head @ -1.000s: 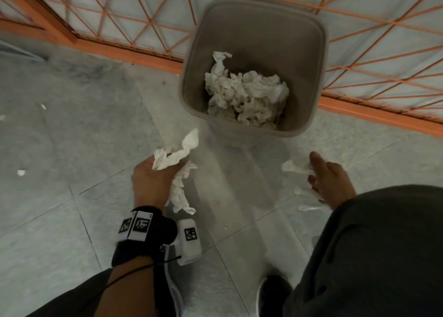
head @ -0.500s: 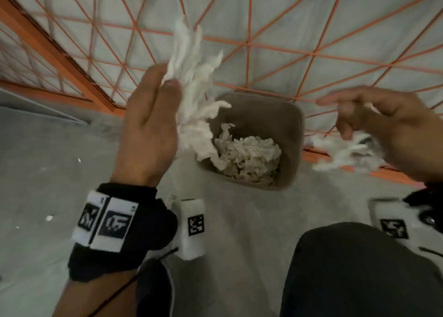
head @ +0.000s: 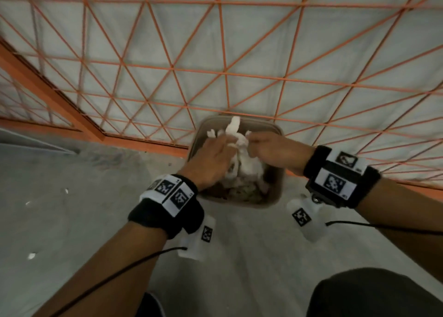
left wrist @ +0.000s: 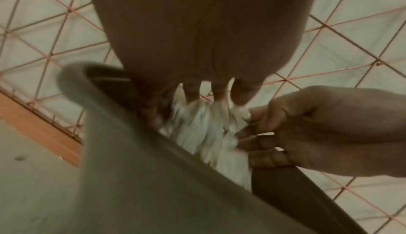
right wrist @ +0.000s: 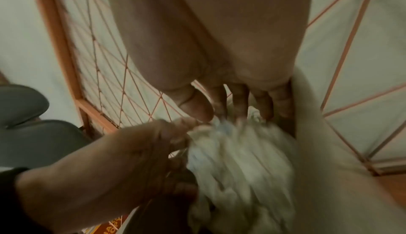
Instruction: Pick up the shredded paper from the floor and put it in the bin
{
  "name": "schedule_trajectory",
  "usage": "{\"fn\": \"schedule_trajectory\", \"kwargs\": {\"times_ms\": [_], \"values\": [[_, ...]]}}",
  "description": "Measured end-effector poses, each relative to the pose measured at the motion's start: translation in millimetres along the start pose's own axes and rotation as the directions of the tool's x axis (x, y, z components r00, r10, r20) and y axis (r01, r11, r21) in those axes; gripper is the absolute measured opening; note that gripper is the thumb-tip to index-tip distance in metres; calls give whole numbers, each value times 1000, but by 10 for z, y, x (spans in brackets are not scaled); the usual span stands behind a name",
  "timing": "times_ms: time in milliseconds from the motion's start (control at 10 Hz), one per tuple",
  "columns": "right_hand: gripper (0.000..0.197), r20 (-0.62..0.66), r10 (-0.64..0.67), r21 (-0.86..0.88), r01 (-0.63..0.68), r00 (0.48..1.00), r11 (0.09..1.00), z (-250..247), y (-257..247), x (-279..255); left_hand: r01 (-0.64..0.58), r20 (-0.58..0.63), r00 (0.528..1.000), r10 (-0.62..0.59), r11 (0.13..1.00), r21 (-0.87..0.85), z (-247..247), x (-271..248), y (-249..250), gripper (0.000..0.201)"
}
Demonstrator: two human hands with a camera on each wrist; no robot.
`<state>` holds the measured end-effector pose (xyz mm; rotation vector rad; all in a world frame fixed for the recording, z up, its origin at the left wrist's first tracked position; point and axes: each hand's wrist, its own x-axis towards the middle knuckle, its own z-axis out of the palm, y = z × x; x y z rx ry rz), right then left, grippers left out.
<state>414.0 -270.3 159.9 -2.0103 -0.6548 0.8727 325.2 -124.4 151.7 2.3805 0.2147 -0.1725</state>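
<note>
The grey bin (head: 278, 192) stands on the floor against the fence, with white shredded paper piled inside it. Both my hands meet over its mouth. My left hand (head: 215, 153) and right hand (head: 268, 149) hold a bunch of shredded paper (head: 236, 131) between them, fingers curled into it. In the left wrist view the paper (left wrist: 204, 133) hangs blurred just inside the bin wall (left wrist: 131, 168), with the right hand (left wrist: 307, 130) pinching its side. In the right wrist view my left hand (right wrist: 110, 159) grips the paper (right wrist: 237, 159) from the left.
An orange mesh fence (head: 225, 77) with white sheeting rises right behind the bin. Small paper scraps (head: 31, 255) lie on the grey tiled floor at the left. My knee (head: 374, 292) fills the bottom right, and a shoe (head: 153, 304) shows at the bottom edge.
One second ago the hands were picking paper off the floor. They rose apart with a bunch each, then came together and down over the bin's mouth.
</note>
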Motion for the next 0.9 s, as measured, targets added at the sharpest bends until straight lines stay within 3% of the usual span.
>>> {"fn": "schedule_trajectory", "kwargs": {"times_ms": [100,200,300,400,500,700,800,900], "values": [[36,32,46,-119,-42,998,992,-61,-12,-109,90,276,951,-140,979,184,-145,-60,-55,34],[36,39,-11,-268,21,999,963,-181,-111,-263,27,281,949,-140,929,370,-372,-150,107,32],[35,55,-38,-438,58,998,897,-241,-128,-300,-50,150,988,-20,892,450,-383,-92,191,34],[36,112,-42,-553,98,993,828,-214,-100,-283,-92,355,929,-108,860,503,-123,118,166,35],[34,39,-126,-553,126,991,823,-202,-104,-305,-146,547,805,-231,816,559,171,263,45,33],[26,-226,-285,-409,174,932,896,-427,63,-703,-248,645,740,-191,815,525,275,418,-27,37],[29,-295,-160,-325,58,942,944,-584,116,-1158,-270,640,754,-144,821,502,59,437,57,34],[34,-287,130,-320,-223,949,921,-596,120,-1711,-221,566,821,-68,878,425,-375,331,196,37]]}}
